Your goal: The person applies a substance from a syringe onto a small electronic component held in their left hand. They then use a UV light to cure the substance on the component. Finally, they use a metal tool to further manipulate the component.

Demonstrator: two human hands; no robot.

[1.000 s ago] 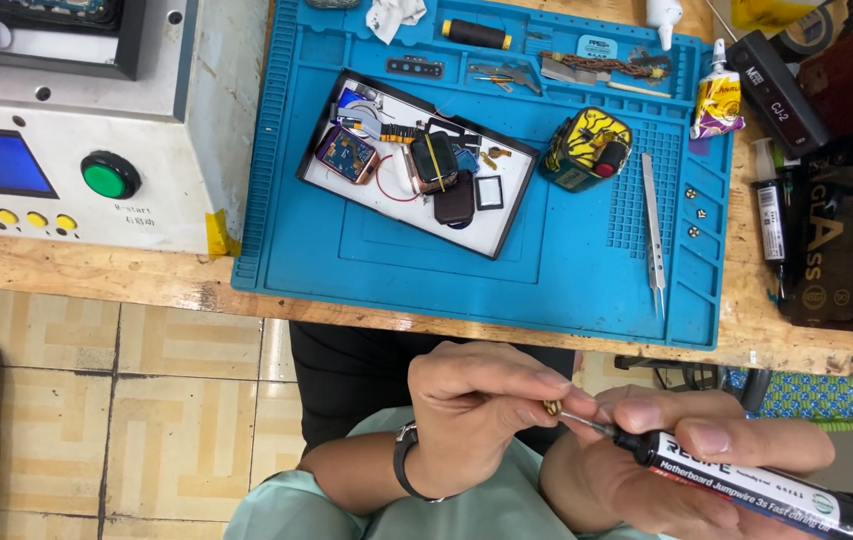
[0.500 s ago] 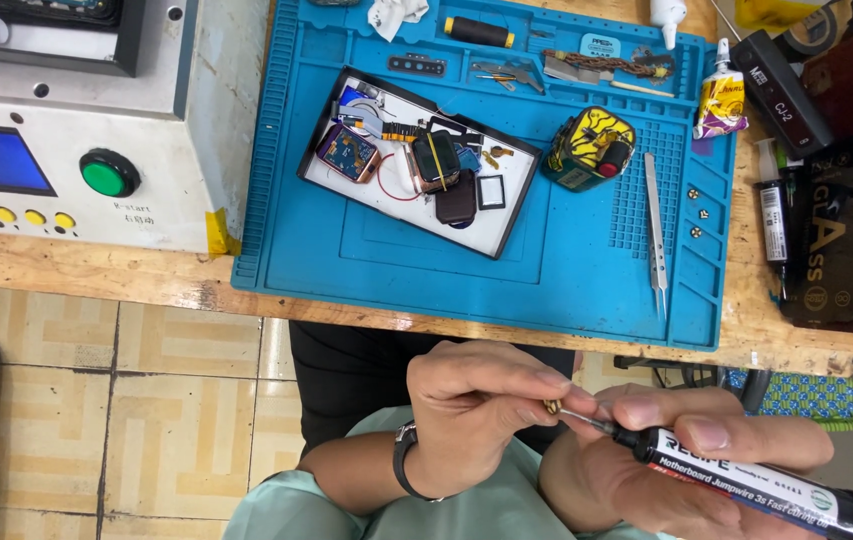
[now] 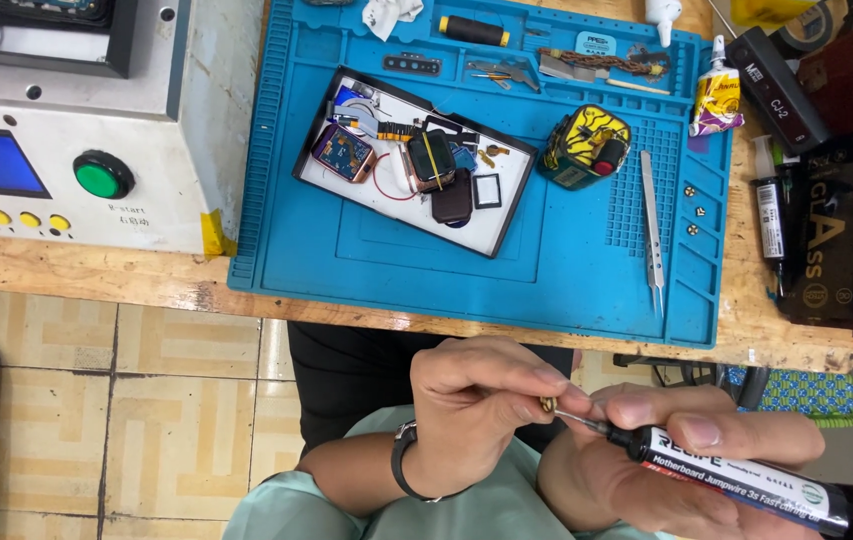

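Down below the desk edge (image 3: 546, 335), the left hand (image 3: 476, 400) pinches a tiny brass part (image 3: 548, 404) steady against the needle of the black syringe tube (image 3: 746, 480) clasped in the right hand (image 3: 686, 450).

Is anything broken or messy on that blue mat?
Nothing looks spilled. The odd bit is the white tray on the blue mat: it sits crooked and holds small gadgets opened up, with loose parts and a red wire showing. The tweezers lie neatly beside it.

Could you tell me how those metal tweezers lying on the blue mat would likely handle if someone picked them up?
The tweezers look thin and metallic, so probably light and stiff, springy between the arms. Lying flat on the blue mat, they are unlikely to roll. The smooth metal may be slippery, and the fine points at the near end could bend if dropped.
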